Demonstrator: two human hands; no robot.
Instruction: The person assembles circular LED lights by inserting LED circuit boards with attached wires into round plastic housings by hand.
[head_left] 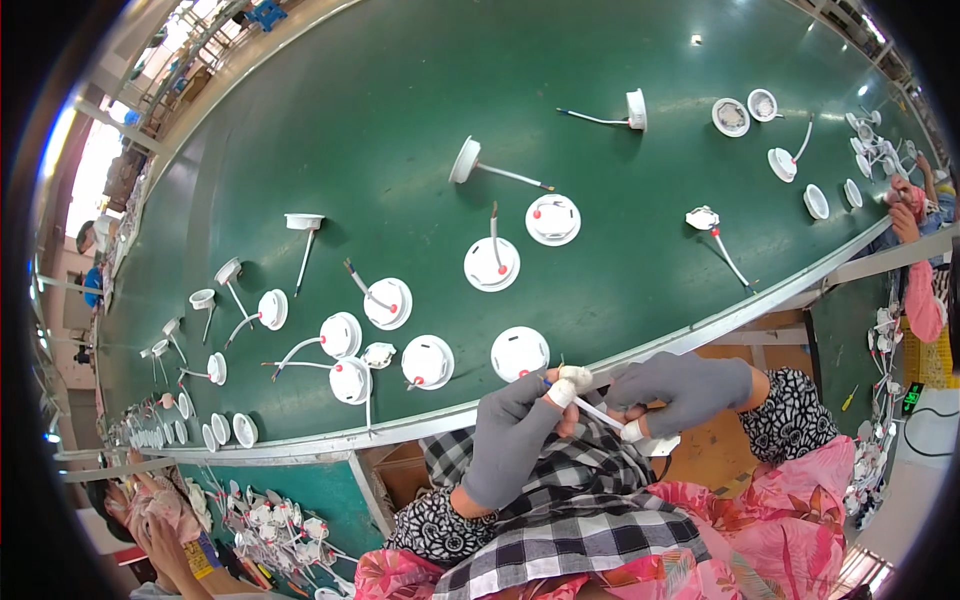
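Observation:
My left hand [510,432], in a grey glove with bare and white-wrapped fingertips, pinches the end of a white cable [597,412] at the near edge of the table. Blue wire shows by its thumb. My right hand [685,395], gloved the same way, is closed around the cable's other stretch. Beneath its fingers a flat white part [660,446] sticks out, mostly hidden, so I cannot tell its kind. Just beyond my left fingertips a round white lamp housing [520,353] lies on the green table. Another white housing [428,361] is to its left.
Several white lamp housings with cables lie across the green tabletop [400,130], which has a pale metal edge [770,300]. A small lamp part with a cable [703,218] lies at right. Co-workers' hands [905,210] show far right and lower left, near a heap of lamp parts [275,525].

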